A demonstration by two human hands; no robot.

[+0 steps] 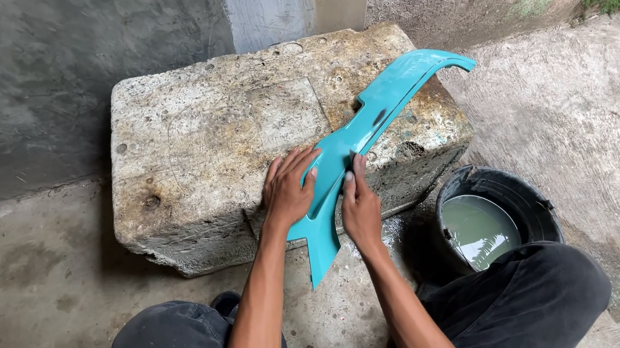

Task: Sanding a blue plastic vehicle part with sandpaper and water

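Both hands (325,196) press a turquoise panel (368,129) on a concrete block (201,149).

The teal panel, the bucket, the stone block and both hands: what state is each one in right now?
Teal panel: lying slantwise across the block's front edge, lower tip hanging past it, a dark smudge near the middle.
Bucket: upright, part full of cloudy water.
Stone block: stained and pitted.
Left hand: flat, fingers spread, on the block and the panel's edge.
Right hand: pressed flat on the panel.

Outdoor concrete yard; rough stone block (240,135); water bucket (497,212).
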